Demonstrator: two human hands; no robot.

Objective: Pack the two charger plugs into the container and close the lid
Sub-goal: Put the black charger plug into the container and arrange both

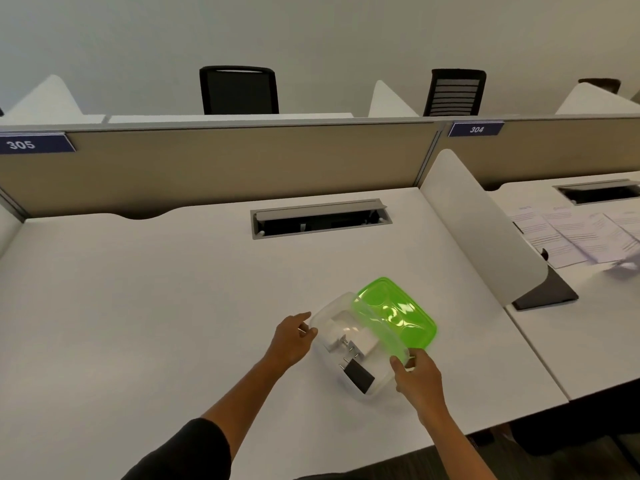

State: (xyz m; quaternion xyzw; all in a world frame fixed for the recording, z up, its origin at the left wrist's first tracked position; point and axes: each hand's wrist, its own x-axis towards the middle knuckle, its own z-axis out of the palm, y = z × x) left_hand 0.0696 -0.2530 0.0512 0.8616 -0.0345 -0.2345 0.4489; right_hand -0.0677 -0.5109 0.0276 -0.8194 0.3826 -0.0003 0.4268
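Lid (pixel 394 315): green, tilted over container (pixel 381 382) far-right rim, not seated.
R hand (pixel 417 379): fingers pinch lid's near corner.
L hand (pixel 292 337): fingers loosely curled at container's left rim, holding nothing.
Plugs: white (pixel 341 336) + black (pixel 360 374), both inside.

2 chairs (pixel 239 90), papers (pixel 575 237), divider (pixel 485 230).

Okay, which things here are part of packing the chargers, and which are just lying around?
Part of the job:
clear container
white charger plug
black charger plug
green lid, tilted, held by right hand
left hand at the container's edge

Just lying about:
papers on the next desk
chairs
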